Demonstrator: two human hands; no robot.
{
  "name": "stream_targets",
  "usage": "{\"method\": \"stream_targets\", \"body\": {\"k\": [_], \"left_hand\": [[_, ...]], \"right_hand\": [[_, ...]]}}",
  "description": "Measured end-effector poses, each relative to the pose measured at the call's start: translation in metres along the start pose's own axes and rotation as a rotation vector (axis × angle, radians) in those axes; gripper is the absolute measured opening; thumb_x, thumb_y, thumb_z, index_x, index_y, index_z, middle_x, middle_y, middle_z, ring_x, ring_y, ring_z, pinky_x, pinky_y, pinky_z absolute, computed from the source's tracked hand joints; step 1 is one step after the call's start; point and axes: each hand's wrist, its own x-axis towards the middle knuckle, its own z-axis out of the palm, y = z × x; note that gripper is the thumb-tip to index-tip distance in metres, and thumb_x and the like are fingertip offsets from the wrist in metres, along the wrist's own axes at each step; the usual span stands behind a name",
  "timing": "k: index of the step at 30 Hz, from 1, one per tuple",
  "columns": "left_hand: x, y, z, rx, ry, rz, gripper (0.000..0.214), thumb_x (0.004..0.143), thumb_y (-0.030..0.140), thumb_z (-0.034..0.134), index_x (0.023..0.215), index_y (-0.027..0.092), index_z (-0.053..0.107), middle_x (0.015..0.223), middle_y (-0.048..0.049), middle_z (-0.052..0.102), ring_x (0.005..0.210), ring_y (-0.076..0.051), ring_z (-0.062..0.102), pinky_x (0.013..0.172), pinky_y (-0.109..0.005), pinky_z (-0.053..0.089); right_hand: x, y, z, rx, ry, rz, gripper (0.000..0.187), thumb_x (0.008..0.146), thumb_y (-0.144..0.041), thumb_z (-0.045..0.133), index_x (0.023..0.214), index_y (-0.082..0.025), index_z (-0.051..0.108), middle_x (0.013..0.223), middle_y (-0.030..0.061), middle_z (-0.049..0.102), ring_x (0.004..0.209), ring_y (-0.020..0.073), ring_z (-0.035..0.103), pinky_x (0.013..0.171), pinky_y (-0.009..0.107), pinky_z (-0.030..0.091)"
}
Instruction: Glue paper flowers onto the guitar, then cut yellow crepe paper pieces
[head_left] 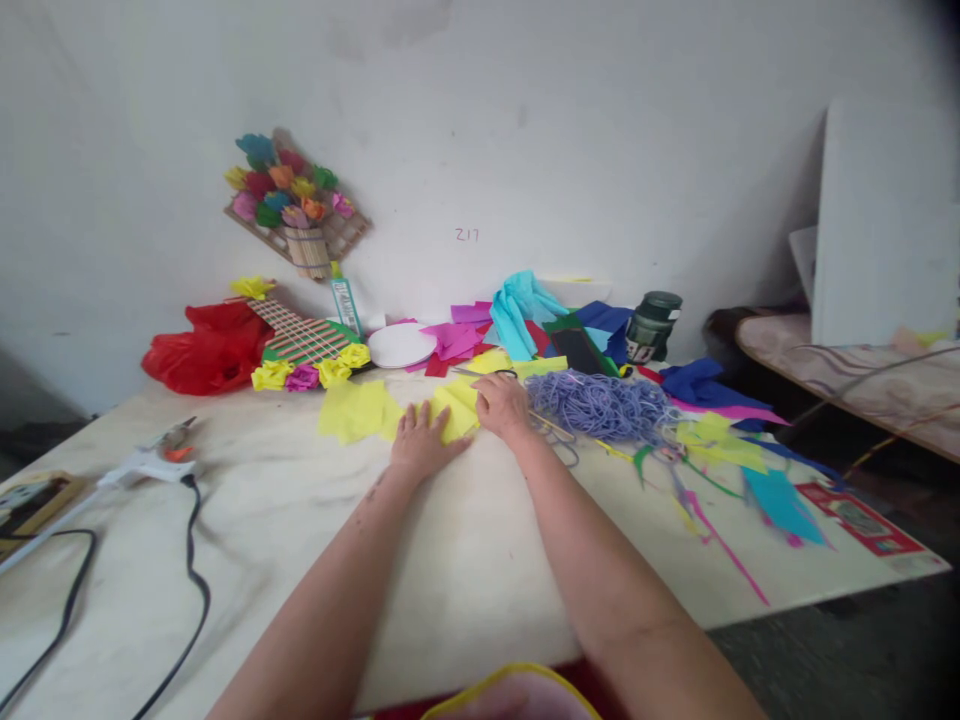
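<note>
My left hand (421, 440) lies flat with its fingers spread on yellow crepe paper (352, 412), which is laid out in several overlapping pieces. At the right end of these pieces is my right hand (502, 403), its fingers curled in. What those fingers grip, if anything, is hidden. Just behind my right hand lie what look like scissors (466, 372), partly covered by it. Close to its right side is a tangled heap of purple yarn (600, 405).
A glue gun (150, 465) with a black cord stands at the left. Along the wall are a stick-made guitar (307, 335) with paper flowers, a red bag (210, 350), a white disc (401, 345), coloured paper (525, 310) and a dark jar (654, 325). Paper scraps (787, 500) lie at the right.
</note>
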Motion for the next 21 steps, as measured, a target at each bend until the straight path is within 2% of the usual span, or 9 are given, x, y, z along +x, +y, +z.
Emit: {"method": "stream_targets", "body": {"k": [6,12,15,18,21], "left_hand": [[0.000,0.000,-0.003,-0.013,-0.017,-0.007,0.087,0.064,0.078,0.023,0.133,0.027,0.032,0.142,-0.0101,0.022,0.130,-0.034,0.009,0.102,-0.045,0.012],[-0.004,0.003,-0.010,0.015,0.025,0.018,0.074,0.069,0.071,0.029,0.128,0.026,0.041,0.138,-0.0097,0.032,0.127,-0.033,0.021,0.098,-0.046,0.020],[-0.009,0.007,-0.020,0.062,0.071,0.021,0.057,0.076,0.059,0.033,0.117,0.024,0.051,0.127,-0.0109,0.045,0.119,-0.032,0.035,0.091,-0.044,0.032],[-0.013,0.007,-0.031,0.110,0.065,0.076,0.036,0.078,0.034,0.039,0.106,0.021,0.058,0.108,-0.0116,0.059,0.100,-0.027,0.052,0.079,-0.039,0.041],[-0.013,0.006,-0.037,0.137,0.103,0.066,0.034,0.074,0.020,0.038,0.098,0.018,0.062,0.094,-0.0127,0.064,0.089,-0.027,0.058,0.075,-0.038,0.043]], "right_hand": [[-0.004,-0.004,0.015,-0.063,-0.243,0.005,0.024,0.079,-0.022,0.045,0.091,-0.021,0.065,0.094,0.0048,0.062,0.092,0.0194,0.050,0.075,0.028,0.037],[-0.001,0.006,0.026,-0.079,-0.283,0.154,0.033,0.077,-0.008,0.044,0.100,-0.020,0.063,0.103,0.0053,0.060,0.097,0.0166,0.050,0.077,0.024,0.037],[-0.001,0.006,0.026,-0.061,-0.266,0.177,0.027,0.079,-0.016,0.046,0.099,-0.019,0.064,0.102,0.0063,0.060,0.098,0.0172,0.048,0.080,0.025,0.037],[-0.002,0.003,0.023,-0.067,-0.255,0.157,0.025,0.078,-0.028,0.050,0.094,-0.018,0.066,0.099,0.0075,0.060,0.100,0.0193,0.046,0.083,0.026,0.037],[-0.003,-0.001,0.020,-0.092,-0.262,0.142,0.029,0.075,-0.036,0.053,0.093,-0.016,0.066,0.098,0.0089,0.060,0.100,0.0209,0.046,0.084,0.027,0.037]]}}
